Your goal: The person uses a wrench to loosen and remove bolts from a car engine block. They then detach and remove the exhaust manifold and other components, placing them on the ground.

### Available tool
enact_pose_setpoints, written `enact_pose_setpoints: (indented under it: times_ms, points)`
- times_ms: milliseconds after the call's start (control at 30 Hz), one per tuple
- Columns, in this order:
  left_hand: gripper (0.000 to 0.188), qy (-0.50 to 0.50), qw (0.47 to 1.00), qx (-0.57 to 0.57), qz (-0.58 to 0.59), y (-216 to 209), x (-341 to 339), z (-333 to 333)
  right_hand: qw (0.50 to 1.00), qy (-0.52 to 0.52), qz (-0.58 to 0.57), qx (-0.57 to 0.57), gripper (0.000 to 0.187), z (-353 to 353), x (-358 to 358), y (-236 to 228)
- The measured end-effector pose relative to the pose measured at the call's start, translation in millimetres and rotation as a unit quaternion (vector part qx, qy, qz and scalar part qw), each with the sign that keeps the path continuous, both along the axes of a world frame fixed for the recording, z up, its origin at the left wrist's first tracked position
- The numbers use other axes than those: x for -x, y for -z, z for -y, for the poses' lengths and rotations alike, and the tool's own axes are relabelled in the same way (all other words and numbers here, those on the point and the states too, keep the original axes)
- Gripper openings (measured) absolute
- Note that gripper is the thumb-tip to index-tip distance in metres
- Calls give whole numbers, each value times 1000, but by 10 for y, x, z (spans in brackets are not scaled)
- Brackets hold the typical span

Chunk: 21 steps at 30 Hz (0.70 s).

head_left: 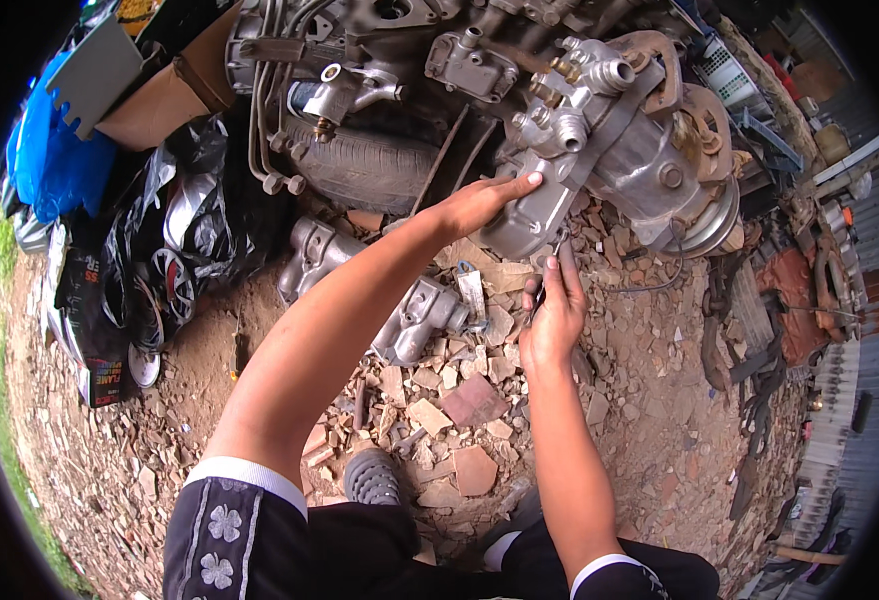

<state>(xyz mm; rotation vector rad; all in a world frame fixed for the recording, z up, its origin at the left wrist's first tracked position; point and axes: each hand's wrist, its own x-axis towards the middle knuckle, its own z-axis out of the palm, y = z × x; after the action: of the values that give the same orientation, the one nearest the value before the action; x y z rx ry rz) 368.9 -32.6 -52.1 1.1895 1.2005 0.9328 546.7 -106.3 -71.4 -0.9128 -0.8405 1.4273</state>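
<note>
My left hand [481,207] is on the left edge of a grey metal engine housing [531,215]. Its thumb lies along the front face; the other fingers are mostly hidden behind the edge, and the hand appears to hold it. Just below the housing, my right hand [556,305] is closed around a slim metal hand tool [565,247], perhaps a wrench, whose upper end meets the housing's lower edge. Threaded fittings [571,128] stick out of the housing's top. A larger metal unit with a pulley [711,228] adjoins it on the right.
A grey cast metal part [414,318] lies on the rubble near my left forearm. Behind it are a tyre [364,165] and bent metal pipes [262,110]. Black plastic bags [209,190] and a blue bag [54,150] sit at left. Scrap metal [729,340] lies at right.
</note>
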Motion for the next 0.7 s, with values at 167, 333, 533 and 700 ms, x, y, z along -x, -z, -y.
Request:
enact_pose_setpoints:
  times_ms: [167, 333, 533, 700]
  points:
    - [54, 18, 1000, -7, -7, -152, 5, 5, 999, 15, 29, 40, 45, 18, -36, -103]
    - [71, -34, 999, -6, 16, -178, -64, 29, 997, 7, 27, 74, 43, 117, -59, -303]
    - [64, -47, 994, -19, 93, 169, -9, -101, 995, -9, -39, 97, 42, -1, -9, -161]
    - [74, -35, 996, 22, 79, 207, 84, -129, 996, 20, -51, 77, 31, 117, 39, -104]
